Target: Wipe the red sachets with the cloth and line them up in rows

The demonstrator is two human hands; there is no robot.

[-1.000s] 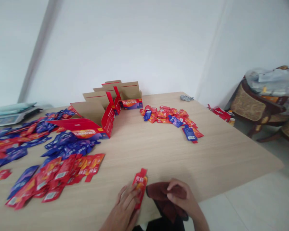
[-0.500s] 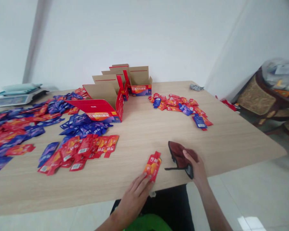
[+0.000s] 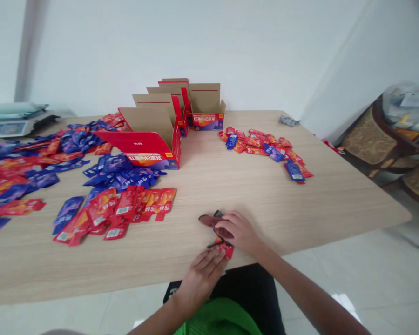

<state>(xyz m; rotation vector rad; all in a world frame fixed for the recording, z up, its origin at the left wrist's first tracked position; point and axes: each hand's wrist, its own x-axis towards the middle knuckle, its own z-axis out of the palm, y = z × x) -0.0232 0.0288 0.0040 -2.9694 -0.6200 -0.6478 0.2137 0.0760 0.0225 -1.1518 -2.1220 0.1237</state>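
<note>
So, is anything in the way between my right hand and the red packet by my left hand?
Yes, the dark red, black-edged thing that your right hand holds is over the far part of the red packet. Your left hand covers some of its near part.

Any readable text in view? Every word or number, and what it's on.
"红黑枸杞原浆": front of the nearest open box
"红黑枸杞原浆": front of the rear right box
"40": same rear box, lower left
Too small or blurred: fine print on both boxes, lettering on the piled sachets, scale panel.
Red sachet under the left hand: nothing legible.
</note>
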